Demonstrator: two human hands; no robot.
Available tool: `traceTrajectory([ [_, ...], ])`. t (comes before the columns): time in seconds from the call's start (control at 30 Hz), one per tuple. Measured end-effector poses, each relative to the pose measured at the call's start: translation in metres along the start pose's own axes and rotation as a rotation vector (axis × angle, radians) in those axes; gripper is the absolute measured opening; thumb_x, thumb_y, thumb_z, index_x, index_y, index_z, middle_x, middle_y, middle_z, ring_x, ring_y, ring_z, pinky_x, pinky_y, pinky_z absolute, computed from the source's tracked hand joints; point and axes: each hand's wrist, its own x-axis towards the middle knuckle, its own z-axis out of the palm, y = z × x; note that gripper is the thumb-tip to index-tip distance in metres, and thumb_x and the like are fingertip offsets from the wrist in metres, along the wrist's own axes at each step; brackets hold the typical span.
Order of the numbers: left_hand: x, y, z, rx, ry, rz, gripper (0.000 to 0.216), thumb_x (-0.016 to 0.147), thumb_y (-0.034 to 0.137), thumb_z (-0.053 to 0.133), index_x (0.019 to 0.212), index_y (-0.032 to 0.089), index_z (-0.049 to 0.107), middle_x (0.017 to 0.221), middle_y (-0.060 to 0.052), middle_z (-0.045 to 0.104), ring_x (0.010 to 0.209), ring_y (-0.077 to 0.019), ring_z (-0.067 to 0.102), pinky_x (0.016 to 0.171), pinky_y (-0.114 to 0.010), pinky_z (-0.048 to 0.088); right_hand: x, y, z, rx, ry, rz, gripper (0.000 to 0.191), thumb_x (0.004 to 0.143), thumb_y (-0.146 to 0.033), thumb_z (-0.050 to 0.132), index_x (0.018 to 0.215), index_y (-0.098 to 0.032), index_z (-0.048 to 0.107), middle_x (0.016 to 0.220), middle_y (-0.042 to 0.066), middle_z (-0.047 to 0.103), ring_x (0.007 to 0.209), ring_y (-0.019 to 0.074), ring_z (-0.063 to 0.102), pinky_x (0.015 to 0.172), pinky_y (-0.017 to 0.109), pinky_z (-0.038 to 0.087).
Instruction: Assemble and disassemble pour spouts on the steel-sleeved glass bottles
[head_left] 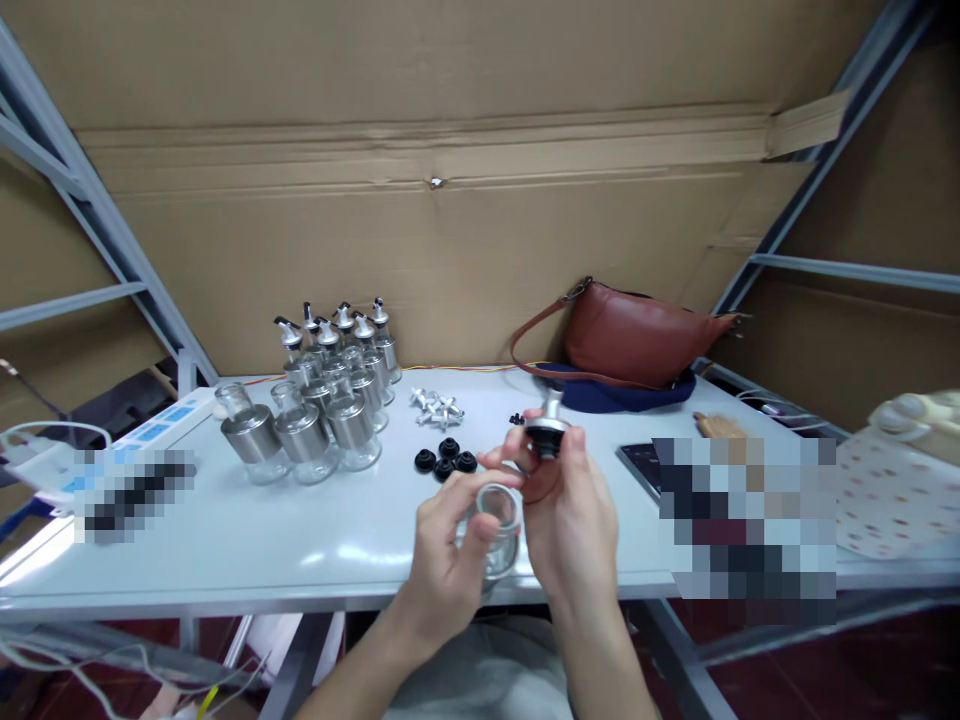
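My left hand [448, 545] is wrapped around a clear glass bottle [499, 530] with its mouth open upward, held just above the near edge of the white table [247, 540]. My right hand [564, 505] pinches a metal pourer cap [548, 428] with a black seal, held just above and right of the bottle's mouth. Several black rubber seals [445, 459] lie on the table just beyond my hands. A small pile of white plastic parts [436, 406] lies further back.
Several glass bottles with steel sleeves [300, 432] stand at the left, the back ones fitted with pourers [337, 325]. A brown leather bag [637, 335] lies at the back right. A white power strip [161, 422] sits at the far left. Cardboard lines the wall behind.
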Motion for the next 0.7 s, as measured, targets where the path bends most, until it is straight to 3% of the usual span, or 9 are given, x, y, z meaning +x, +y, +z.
traceTrajectory([
  [0.03, 0.000, 0.005, -0.008, -0.017, 0.058, -0.011, 0.049, 0.089, 0.057, 0.039, 0.099, 0.016, 0.063, 0.070, -0.005, 0.065, 0.062, -0.0150, 0.061, 0.057, -0.024, 0.049, 0.003, -0.003, -0.002, 0.048, 0.011, -0.021, 0.032, 0.084, -0.049, 0.053, 0.097, -0.021, 0.058, 0.078, 0.001, 0.066, 0.077, 0.0178, 0.067, 0.074, 0.036, 0.054],
  [0.17, 0.007, 0.026, -0.070, 0.189, 0.624, 0.095, 0.049, 0.085, 0.060, 0.044, 0.092, 0.015, 0.061, 0.065, -0.001, 0.061, 0.061, -0.0144, 0.060, 0.057, -0.025, 0.051, 0.007, -0.003, -0.023, 0.043, 0.080, -0.144, 0.027, 0.083, -0.043, 0.056, 0.099, -0.021, 0.061, 0.087, 0.003, 0.070, 0.087, 0.0183, 0.068, 0.088, 0.041, 0.050],
  [0.33, 0.010, 0.031, -0.168, 0.541, 0.935, 0.032, 0.055, 0.077, 0.069, 0.046, 0.084, 0.017, 0.061, 0.065, 0.000, 0.057, 0.057, -0.0152, 0.056, 0.056, -0.032, 0.047, -0.001, 0.017, -0.054, -0.091, 0.140, -0.118, 0.035, 0.082, -0.047, 0.056, 0.103, -0.018, 0.063, 0.089, 0.007, 0.072, 0.091, 0.0215, 0.067, 0.095, 0.046, 0.043],
  [0.47, 0.011, 0.019, -0.208, 0.583, 0.903, -0.040, 0.043, 0.083, 0.065, 0.040, 0.091, 0.026, 0.056, 0.072, 0.001, 0.057, 0.079, -0.0242, 0.060, 0.075, -0.047, 0.047, -0.006, 0.036, -0.066, -0.248, 0.124, -0.080, 0.037, 0.082, -0.048, 0.056, 0.105, -0.019, 0.062, 0.098, 0.008, 0.071, 0.103, 0.0244, 0.062, 0.100, 0.047, 0.038],
  [0.6, 0.019, 0.001, -0.222, 0.467, 0.886, -0.082, 0.044, 0.082, 0.067, 0.041, 0.097, 0.027, 0.053, 0.078, 0.001, 0.058, 0.091, -0.0268, 0.061, 0.087, -0.051, 0.044, -0.008, 0.049, -0.070, -0.407, 0.105, -0.077, 0.035, 0.083, -0.049, 0.054, 0.101, -0.019, 0.062, 0.103, 0.009, 0.070, 0.114, 0.0238, 0.056, 0.104, 0.044, 0.033],
  [0.7, 0.022, -0.012, -0.234, 0.559, 0.845, -0.132, 0.050, 0.083, 0.068, 0.037, 0.111, 0.028, 0.050, 0.096, -0.001, 0.060, 0.107, -0.0300, 0.057, 0.095, -0.053, 0.041, -0.008, 0.054, -0.070, -0.460, 0.096, -0.070, 0.036, 0.083, -0.050, 0.053, 0.099, -0.019, 0.062, 0.103, 0.010, 0.070, 0.110, 0.0236, 0.057, 0.102, 0.042, 0.035],
])
